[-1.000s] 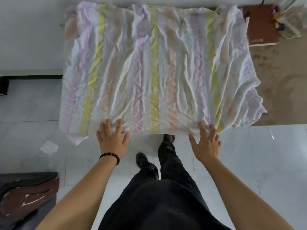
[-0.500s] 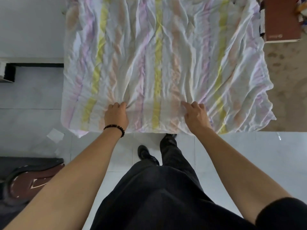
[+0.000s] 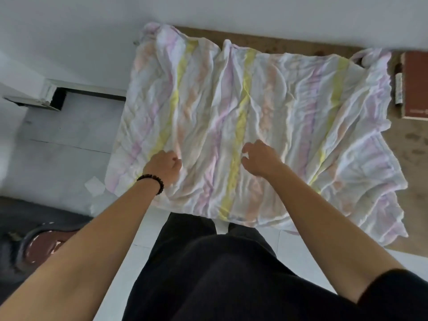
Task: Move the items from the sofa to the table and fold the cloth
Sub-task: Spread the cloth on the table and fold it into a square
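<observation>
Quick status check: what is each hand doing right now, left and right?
left hand: fingers curled, gripping the striped cloth.
right hand: fingers curled, pinching a fold of the same cloth.

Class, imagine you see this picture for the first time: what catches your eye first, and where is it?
A crumpled cloth striped yellow, pink and peach covers most of the table, hanging over its near edge. The left hand, a dark bead bracelet at its wrist, and the right hand grip its near half. A red-brown book lies at the far right.
</observation>
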{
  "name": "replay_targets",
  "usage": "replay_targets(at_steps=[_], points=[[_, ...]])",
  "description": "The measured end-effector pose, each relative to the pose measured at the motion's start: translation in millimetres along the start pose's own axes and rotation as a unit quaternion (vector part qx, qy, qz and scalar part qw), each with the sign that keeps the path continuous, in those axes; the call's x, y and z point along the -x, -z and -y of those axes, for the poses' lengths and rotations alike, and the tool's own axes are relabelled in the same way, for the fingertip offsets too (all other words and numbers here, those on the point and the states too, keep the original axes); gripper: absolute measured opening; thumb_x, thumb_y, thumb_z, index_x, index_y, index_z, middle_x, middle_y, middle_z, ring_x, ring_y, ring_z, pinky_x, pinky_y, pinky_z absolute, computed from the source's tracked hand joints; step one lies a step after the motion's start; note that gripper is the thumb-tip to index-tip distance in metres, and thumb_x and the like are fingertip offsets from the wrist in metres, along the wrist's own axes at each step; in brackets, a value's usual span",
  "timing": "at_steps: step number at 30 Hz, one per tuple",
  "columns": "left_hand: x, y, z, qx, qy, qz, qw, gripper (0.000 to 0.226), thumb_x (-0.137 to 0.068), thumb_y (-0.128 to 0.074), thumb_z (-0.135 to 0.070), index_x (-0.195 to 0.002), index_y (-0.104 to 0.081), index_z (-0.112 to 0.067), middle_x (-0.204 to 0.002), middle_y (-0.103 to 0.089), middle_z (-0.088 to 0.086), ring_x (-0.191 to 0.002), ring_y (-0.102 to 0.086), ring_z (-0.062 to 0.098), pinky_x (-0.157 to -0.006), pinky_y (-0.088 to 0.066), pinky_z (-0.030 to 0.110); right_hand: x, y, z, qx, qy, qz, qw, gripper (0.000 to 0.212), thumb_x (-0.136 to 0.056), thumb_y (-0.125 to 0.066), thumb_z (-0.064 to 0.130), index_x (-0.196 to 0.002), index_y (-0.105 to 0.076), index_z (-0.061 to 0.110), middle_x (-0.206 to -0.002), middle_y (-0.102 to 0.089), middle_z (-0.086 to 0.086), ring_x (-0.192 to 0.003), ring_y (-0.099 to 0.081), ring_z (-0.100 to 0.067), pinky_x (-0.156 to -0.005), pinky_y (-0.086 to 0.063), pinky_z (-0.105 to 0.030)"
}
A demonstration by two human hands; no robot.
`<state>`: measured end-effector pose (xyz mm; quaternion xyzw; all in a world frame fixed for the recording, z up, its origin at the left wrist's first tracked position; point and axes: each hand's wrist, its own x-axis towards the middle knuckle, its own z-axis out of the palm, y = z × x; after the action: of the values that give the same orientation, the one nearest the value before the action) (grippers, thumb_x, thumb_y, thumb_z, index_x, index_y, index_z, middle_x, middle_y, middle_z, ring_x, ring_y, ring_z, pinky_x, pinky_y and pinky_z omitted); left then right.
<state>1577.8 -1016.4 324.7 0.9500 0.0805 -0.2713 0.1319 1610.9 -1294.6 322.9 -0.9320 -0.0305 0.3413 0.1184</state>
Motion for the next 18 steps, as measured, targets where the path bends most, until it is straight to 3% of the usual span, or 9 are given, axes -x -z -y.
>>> replay_targets(at_steps=[2,4,7,11,14,18], points=[[-20,19,3,0.004,0.007,-0.009,1.000,0.037,-0.099,-0.041,-0.038,-0.127,-0.051,-0.017,-0.131,-0.047,0.010,-0.118,-0.048,0.032,-0.093,-0.046,0.044,-20,8,18,-0.033,0.039,-0.041,0.998,0.049,-0.098,-0.048,0.031,-0.145,-0.041,0.020,-0.143,-0.038,-0.013,-0.128,-0.044,-0.033,-0.099,-0.041,-0.043],[-48,38,8,-0.004,0.002,-0.026,1.000,0.049,-0.100,-0.042,-0.036,-0.144,-0.037,-0.017,-0.149,-0.033,0.011,-0.133,-0.036,0.032,-0.105,-0.037,0.047,-41,13,37,-0.026,0.054,-0.065,0.996,0.059,-0.099,-0.048,0.034,-0.153,-0.028,0.022,-0.157,-0.020,-0.015,-0.141,-0.028,-0.035,-0.108,-0.033,-0.045],[-103,65,15,0.002,-0.006,-0.094,0.996,0.049,-0.098,-0.043,-0.024,-0.144,-0.034,-0.009,-0.154,-0.025,0.015,-0.140,-0.026,0.036,-0.107,-0.033,0.050,-76,18,63,-0.014,0.056,-0.097,0.994,0.065,-0.100,-0.046,0.037,-0.157,-0.017,0.025,-0.165,0.001,-0.014,-0.150,-0.005,-0.035,-0.118,-0.016,-0.048],[-196,108,25,-0.006,0.003,-0.133,0.991,0.051,-0.093,-0.045,-0.005,-0.143,-0.033,-0.007,-0.159,-0.014,0.015,-0.146,-0.013,0.032,-0.111,-0.028,0.049,-120,26,91,-0.023,0.006,-0.151,0.988,0.065,-0.100,-0.045,0.036,-0.157,-0.015,0.027,-0.165,0.005,-0.014,-0.151,0.004,-0.037,-0.120,-0.009,-0.050],[-267,139,25,0.001,-0.036,-0.174,0.984,0.052,-0.089,-0.046,0.000,-0.139,-0.041,-0.012,-0.156,-0.027,0.009,-0.143,-0.023,0.030,-0.108,-0.034,0.047,-154,36,108,-0.032,-0.023,-0.209,0.977,0.064,-0.100,-0.044,0.032,-0.157,-0.017,0.027,-0.165,0.003,-0.015,-0.151,0.003,-0.039,-0.120,-0.007,-0.053],[-332,165,10,0.161,-0.011,-0.283,0.945,0.035,-0.098,-0.036,-0.012,-0.130,-0.050,-0.014,-0.132,-0.055,0.006,-0.121,-0.050,0.026,-0.093,-0.044,0.035,-199,53,121,-0.028,-0.042,-0.221,0.974,0.068,-0.099,-0.044,0.039,-0.158,-0.010,0.031,-0.165,0.005,-0.014,-0.151,0.005,-0.038,-0.121,-0.006,-0.052]])
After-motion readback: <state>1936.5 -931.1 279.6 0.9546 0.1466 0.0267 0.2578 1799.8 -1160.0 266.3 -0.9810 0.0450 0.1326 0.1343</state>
